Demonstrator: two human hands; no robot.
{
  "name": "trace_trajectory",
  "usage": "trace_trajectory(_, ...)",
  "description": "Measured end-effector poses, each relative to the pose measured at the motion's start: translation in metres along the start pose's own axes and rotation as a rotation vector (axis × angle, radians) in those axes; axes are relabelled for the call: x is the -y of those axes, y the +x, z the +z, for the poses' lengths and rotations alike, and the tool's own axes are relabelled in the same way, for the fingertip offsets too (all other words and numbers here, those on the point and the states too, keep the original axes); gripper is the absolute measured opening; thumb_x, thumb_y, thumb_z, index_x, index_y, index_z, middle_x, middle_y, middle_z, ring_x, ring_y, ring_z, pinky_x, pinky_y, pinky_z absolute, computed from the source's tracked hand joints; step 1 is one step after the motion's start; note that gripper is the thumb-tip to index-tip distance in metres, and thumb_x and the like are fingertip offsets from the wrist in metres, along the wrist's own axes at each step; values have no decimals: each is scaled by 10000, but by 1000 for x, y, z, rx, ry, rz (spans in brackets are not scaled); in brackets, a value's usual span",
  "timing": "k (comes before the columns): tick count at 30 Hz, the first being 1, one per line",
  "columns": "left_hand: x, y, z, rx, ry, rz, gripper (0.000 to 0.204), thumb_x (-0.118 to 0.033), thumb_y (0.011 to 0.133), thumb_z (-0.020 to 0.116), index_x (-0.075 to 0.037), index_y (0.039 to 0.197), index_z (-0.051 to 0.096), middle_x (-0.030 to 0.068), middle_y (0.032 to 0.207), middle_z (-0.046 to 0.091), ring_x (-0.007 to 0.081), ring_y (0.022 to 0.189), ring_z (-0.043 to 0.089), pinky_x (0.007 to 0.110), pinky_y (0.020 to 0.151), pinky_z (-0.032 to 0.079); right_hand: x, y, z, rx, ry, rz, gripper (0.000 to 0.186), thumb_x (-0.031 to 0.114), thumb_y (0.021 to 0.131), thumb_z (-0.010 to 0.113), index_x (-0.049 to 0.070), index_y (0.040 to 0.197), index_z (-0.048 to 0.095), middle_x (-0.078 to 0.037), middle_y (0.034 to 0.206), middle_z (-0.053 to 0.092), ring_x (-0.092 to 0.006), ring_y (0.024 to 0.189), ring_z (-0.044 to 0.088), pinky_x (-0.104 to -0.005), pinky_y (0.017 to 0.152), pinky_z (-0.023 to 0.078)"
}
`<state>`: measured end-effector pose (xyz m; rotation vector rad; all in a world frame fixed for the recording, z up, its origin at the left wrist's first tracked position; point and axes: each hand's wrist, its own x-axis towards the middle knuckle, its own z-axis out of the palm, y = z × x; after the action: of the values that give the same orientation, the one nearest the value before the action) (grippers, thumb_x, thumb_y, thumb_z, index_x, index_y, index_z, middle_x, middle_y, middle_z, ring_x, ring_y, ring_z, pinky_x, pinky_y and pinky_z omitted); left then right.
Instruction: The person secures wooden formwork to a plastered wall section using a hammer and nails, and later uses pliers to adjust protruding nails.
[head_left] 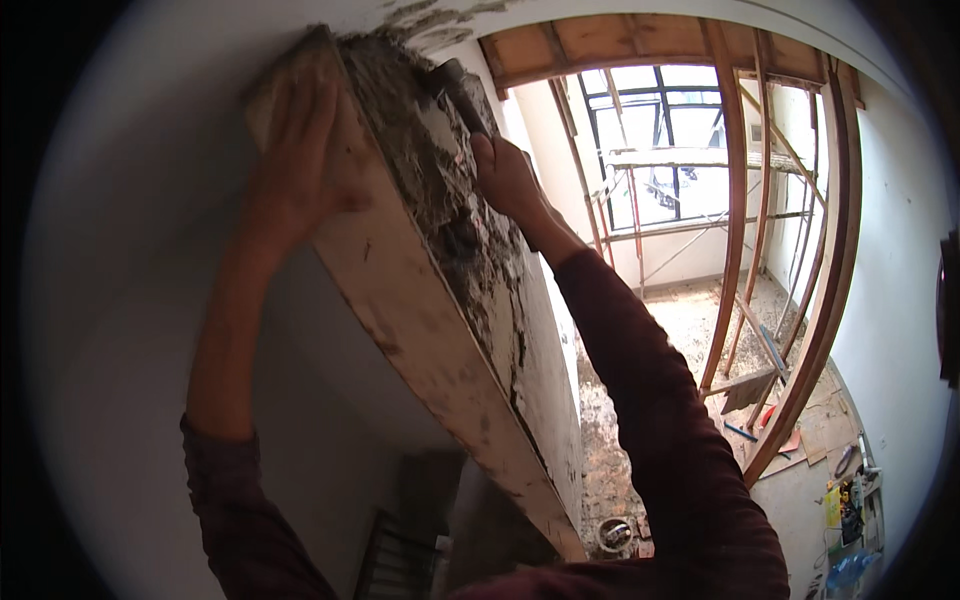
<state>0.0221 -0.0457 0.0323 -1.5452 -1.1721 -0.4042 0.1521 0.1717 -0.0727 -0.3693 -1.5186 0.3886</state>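
Observation:
A long pale board (385, 285) runs diagonally from the upper left down to the bottom middle. Against its upper end my left hand (292, 165) lies flat, fingers stretched out and holding nothing. My right hand (507, 180) is wrapped round the handle of a dark tool that looks like a hammer (462, 98); its blunt head is raised close to the wall's top. Rough, broken grey mortar (425, 165) fills the strip along the board's right edge, between the board and the white wall face (548, 350). The hand hides part of the tool's handle.
Wooden posts (735, 200) and metal scaffolding (665, 157) stand at the right before a large window (655, 120). Far below, the floor (690, 305) is littered with debris. A round bucket (614, 536) stands there, and tools (850, 505) lie along the right wall.

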Motion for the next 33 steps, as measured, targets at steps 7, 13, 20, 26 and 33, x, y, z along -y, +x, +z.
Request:
trace_trajectory(7,5,-13,-4,26,6,-23,1218,-249,543,857,-167,1520,135,107,1582,94,353,1445,102,466,1149,280,45,-22,-11,-209,212,-231,281,241,954,500,-31,881,510,-246,671,577,-445,633,585,-495,555,422)
trace_trajectory(13,3,1,3,-10,30,4,1228,-264,537,870,-154,1518,140,130,1576,105,341,1447,110,461,1145,289,-51,-17,2,18,-225,-68,333,288,977,407,-6,926,556,-301,799,590,-475,812,585,-524,690,446)
trace_trajectory(20,-3,-5,-9,67,6,-76,1214,-249,554,859,-160,1519,127,118,1578,104,325,1449,111,444,1146,300,44,-7,-15,-122,268,-273,379,326,987,450,-22,846,499,-191,577,502,-367,536,530,-437,535,408)
trace_trajectory(26,-7,-9,-7,73,-28,-80,1189,-233,569,848,-176,1518,135,103,1578,116,319,1447,129,457,1139,314,31,13,-1,47,-32,-131,335,307,980,465,-2,871,532,-223,624,553,-409,584,566,-455,548,418)
trace_trajectory(33,-6,-11,-2,16,-52,-62,1183,-240,565,849,-175,1514,146,99,1576,127,323,1444,137,459,1142,310,9,20,9,76,-138,-109,388,346,988,423,-12,886,531,-260,678,593,-450,675,614,-489,576,461)
